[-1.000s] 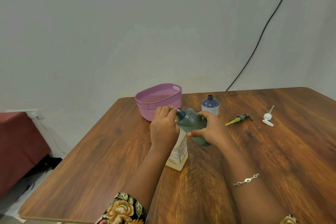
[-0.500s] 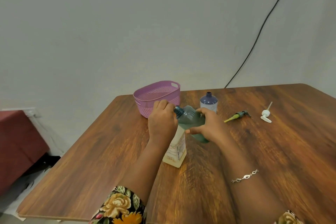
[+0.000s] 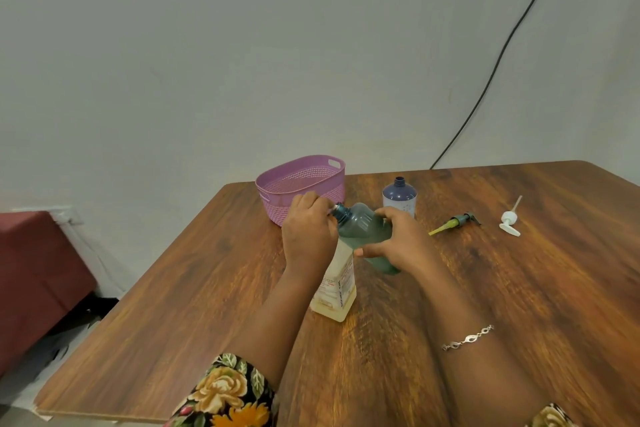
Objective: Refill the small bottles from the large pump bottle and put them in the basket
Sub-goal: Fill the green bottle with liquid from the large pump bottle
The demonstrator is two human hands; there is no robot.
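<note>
**Green bottle held to the pump at mid-table**

At the centre of the frame, a person's left hand (image 3: 308,232) is curled over the top of the large pump bottle (image 3: 337,288), which stands upright on the wooden table (image 3: 207,288). The right hand (image 3: 401,243) is wrapped round a small green bottle (image 3: 363,229), tilted with its open neck against the pump's spout. Behind them, just left of centre, sits the purple basket (image 3: 273,204). A small uncapped blue bottle (image 3: 399,196) stands just beyond the right hand. To the right lie a dark pump head (image 3: 462,219) and a white pump head (image 3: 509,220), apart from each other.
</note>
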